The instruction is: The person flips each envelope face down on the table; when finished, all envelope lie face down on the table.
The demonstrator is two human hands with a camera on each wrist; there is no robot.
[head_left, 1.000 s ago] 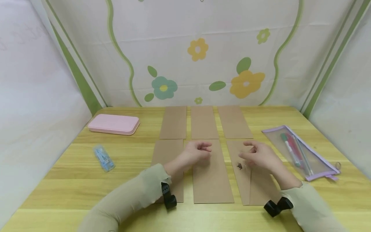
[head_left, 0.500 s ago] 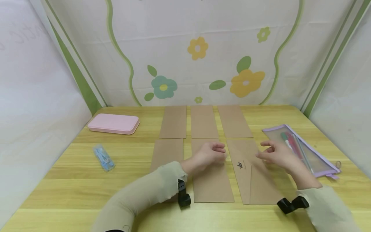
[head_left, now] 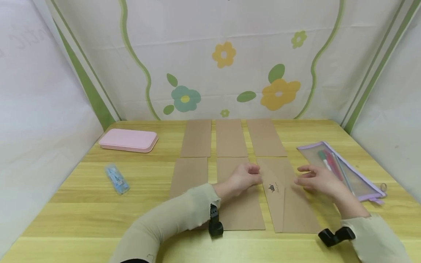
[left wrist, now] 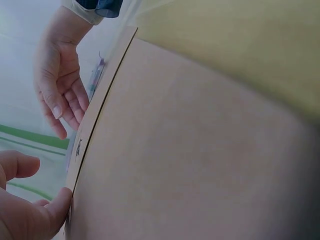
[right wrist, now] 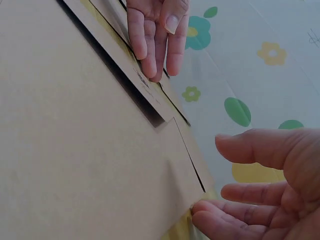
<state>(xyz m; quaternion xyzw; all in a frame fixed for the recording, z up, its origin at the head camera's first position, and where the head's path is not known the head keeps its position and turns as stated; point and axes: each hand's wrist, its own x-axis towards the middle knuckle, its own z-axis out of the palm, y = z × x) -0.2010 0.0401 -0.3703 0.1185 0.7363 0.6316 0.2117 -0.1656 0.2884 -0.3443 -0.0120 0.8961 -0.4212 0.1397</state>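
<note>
A brown paper envelope [head_left: 297, 208] lies at the front right of the head view, its flap printed with a small black crown [head_left: 271, 188]. My left hand [head_left: 241, 179] is over the middle front brown paper rectangle [head_left: 243, 213], its fingertips right at the envelope's left edge. On the envelope's other side is my right hand [head_left: 319, 180], fingers loosely bent. In the right wrist view, lower fingertips of the right hand [right wrist: 270, 200] meet the envelope's edge, with the thumb raised apart. The left wrist view shows the left hand [left wrist: 25, 210] with thumb and fingers apart, nothing between them.
Several more brown paper rectangles [head_left: 230, 138] lie in two rows. At the left are a pink case [head_left: 128, 140] and a small clear packet with blue contents [head_left: 117, 179]. A purple-edged mesh pouch [head_left: 365, 188] with pens lies close by the right hand. A flowered cloth [head_left: 197, 47] hangs behind.
My left hand has moved right, from above the middle rectangle to the envelope's left edge. The right hand has moved off the printed flap to the right edge. The envelope stays in place.
</note>
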